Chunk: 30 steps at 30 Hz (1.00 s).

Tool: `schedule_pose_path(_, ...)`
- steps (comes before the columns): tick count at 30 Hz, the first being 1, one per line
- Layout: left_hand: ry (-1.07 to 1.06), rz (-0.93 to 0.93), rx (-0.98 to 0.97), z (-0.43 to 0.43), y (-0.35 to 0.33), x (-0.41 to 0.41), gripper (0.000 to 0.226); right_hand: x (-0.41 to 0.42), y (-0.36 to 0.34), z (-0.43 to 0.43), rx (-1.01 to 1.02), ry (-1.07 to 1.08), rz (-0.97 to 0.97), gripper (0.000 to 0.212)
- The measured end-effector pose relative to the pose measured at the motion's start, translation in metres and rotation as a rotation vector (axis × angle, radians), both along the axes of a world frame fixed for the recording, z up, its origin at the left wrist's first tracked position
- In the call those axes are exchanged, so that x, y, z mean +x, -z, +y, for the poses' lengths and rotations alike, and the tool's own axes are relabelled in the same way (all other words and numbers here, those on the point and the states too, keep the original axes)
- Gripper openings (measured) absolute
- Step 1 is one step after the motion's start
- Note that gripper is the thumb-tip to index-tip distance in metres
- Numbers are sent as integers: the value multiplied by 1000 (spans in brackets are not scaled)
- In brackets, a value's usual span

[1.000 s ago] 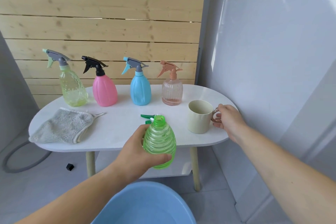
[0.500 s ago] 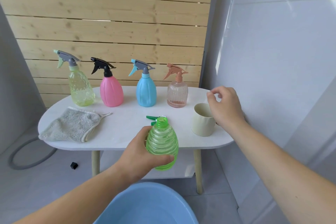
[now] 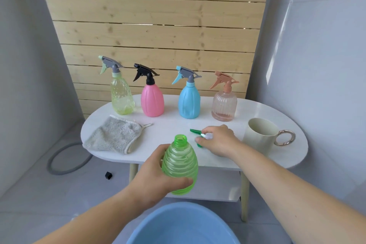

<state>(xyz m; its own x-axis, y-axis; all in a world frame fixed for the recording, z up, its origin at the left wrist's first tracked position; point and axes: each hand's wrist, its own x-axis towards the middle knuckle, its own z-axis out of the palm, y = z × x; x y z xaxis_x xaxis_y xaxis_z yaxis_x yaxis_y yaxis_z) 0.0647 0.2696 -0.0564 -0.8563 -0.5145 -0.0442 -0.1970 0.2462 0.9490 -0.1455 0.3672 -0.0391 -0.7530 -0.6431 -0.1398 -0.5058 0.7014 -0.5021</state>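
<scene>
Quick update from our end. A second before, our right hand [image 3: 217, 139] was on the handle of the mug [image 3: 259, 134]. Half a second later it had come off and hung over the rim. By this point it had crossed left to the spray head [image 3: 195, 131], which lay on the table [image 3: 257, 109] near the middle of the front edge. The fingers were curled over the head and looked to be gripping it, with the green trigger poking out to the left. We couldn't tell if it had left the tabletop yet.

The mug sat alone by the right end of the table, let go and upright.

Our left hand [image 3: 158, 172] hadn't budged. It was wrapped round the belly of the green bottle [image 3: 181, 164], which was upright with its neck open, just off the front edge and above the blue basin [image 3: 178, 226].

So we'd say the mug part was finished and the next job was screwing the head back on. The open neck was just beside the right hand, so only a short trip.

The cloth [image 3: 112, 136] lay at the left end, and the four other sprayers [image 3: 152, 101] stood along the back edge, all untouched.
</scene>
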Motion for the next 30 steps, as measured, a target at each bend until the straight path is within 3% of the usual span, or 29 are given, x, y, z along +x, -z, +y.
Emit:
schedule_pose_path(3,-15,-3,-2,-8,3,7,71,3,4,-7,77,-35,36,47)
schedule_pose_path(7,-22,7,2,-14,3,12,71,2,8,-11,7,-22,45,35)
schedule_pose_path(10,-29,15,10,-16,2,14,70,0,-4,-15,-229,27,-2,30)
schedule_pose_path(13,-52,22,19,-18,1,13,70,2,-32,-14,-377,19,43,37)
schedule_pose_path(21,-123,23,25,-19,1,6,75,15,-102,18,-451,-114,272,40)
schedule_pose_path(30,-119,-2,7,-17,1,2,72,6,-112,39,-465,-102,314,38)
